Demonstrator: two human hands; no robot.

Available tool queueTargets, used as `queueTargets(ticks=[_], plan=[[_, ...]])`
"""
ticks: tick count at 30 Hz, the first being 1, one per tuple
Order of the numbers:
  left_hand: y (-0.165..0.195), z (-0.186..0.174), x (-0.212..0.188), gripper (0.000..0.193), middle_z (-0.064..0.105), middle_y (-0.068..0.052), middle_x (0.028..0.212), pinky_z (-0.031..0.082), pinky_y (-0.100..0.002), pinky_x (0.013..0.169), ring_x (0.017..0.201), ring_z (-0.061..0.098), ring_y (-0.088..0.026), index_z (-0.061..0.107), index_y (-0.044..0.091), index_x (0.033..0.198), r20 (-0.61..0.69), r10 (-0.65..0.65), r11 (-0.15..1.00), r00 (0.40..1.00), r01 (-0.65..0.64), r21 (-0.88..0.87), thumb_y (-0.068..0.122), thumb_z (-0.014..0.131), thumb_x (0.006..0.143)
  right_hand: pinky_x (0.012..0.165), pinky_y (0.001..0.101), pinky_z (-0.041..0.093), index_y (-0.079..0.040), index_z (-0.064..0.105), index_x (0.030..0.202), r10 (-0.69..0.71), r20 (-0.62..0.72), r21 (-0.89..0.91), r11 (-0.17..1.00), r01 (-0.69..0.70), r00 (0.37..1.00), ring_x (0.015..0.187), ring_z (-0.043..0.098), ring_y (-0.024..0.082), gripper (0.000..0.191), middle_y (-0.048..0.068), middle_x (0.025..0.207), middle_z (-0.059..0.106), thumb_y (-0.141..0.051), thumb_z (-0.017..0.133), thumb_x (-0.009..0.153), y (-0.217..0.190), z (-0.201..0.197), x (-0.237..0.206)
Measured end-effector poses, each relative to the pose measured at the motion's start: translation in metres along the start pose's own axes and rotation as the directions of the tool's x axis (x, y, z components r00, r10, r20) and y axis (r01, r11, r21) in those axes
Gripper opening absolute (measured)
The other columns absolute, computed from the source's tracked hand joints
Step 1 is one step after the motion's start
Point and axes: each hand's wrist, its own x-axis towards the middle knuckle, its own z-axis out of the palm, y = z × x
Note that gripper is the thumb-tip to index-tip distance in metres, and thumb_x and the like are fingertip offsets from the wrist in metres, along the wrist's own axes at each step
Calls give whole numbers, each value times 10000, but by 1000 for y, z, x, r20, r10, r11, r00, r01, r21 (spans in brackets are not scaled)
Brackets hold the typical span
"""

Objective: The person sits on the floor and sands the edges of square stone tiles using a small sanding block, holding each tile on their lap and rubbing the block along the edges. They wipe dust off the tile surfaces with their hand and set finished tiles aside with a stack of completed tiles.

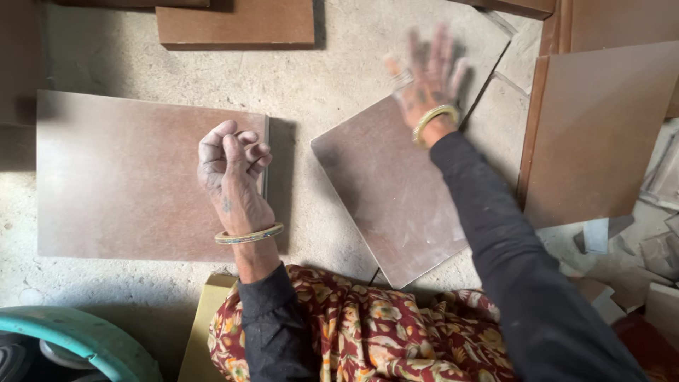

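Resting on the right end of a large brown tile point(120, 177), the left hand point(230, 166) is seen with its fingers curled loosely into the palm, nothing pinched in its grip; the tile lies flat on the dusty concrete floor point(311, 78). The right hand point(428, 78) is blurred, its fingers spread wide and flat over the far corner of a second brown tile point(389, 191), which lies turned at an angle on the floor, just beside the first. A yellow bangle point(249, 235) is worn on each wrist. More brown tiles point(601, 134) are stacked at the right, with broken tile pieces point(636, 247) below them
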Motion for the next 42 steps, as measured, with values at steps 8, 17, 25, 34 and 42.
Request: queueTargets(ticks=[8, 17, 25, 34, 42], plan=[[-47, 17, 15, 184, 682, -56, 978, 578, -234, 760, 861, 664, -110, 599, 63, 1197, 148, 74, 996, 986, -82, 45, 220, 560, 1107, 1196, 657, 94, -301, 116, 1682, -451, 23, -268, 857, 441, 892, 1568, 57, 366, 815, 177, 1713, 31, -465, 480, 971, -106, 60, -61], [-105, 38, 22, 496, 728, -186, 1117, 467, -573, 997, 1069, 687, -316, 577, 43, 1389, 533, 95, 370, 840, -527, 765, 412, 396, 1111, 1229, 644, -16, -235, 136, 1659, 61, -136, 145, 989, -41, 989, 1592, -24, 349, 767, 165, 1724, -23, -520, 495, 1043, 32, -2, -34], [-108, 42, 20, 939, 761, -196, 1136, 529, -521, 1013, 1106, 708, -334, 665, 96, 1308, 281, -559, 25, 780, -323, 946, 847, 340, 848, 1254, 609, 59, -246, 336, 1610, -124, -179, -6, 992, 125, 976, 1595, 101, 373, 657, 143, 1726, 86, -517, 483, 1030, 69, 61, -189], [-108, 22, 3, 960, 760, -187, 1080, 579, -453, 880, 1039, 724, -305, 670, 21, 1259, 391, -650, 434, 651, -104, 895, 767, 738, 658, 1119, 577, 363, -305, 380, 1585, -235, -96, 77, 967, 243, 967, 1369, 442, 376, 647, 126, 1708, 179, -512, 507, 986, 21, 10, -143], [-86, -17, 4, 495, 659, -107, 1027, 472, -357, 787, 883, 572, -171, 670, -20, 1193, 393, -296, 929, 871, 166, 331, 394, 811, 963, 1227, 611, 278, -359, 262, 1634, -441, -318, 48, 876, 479, 839, 1547, 292, 317, 732, 70, 1722, 69, -496, 615, 1007, -91, 5, -21]])
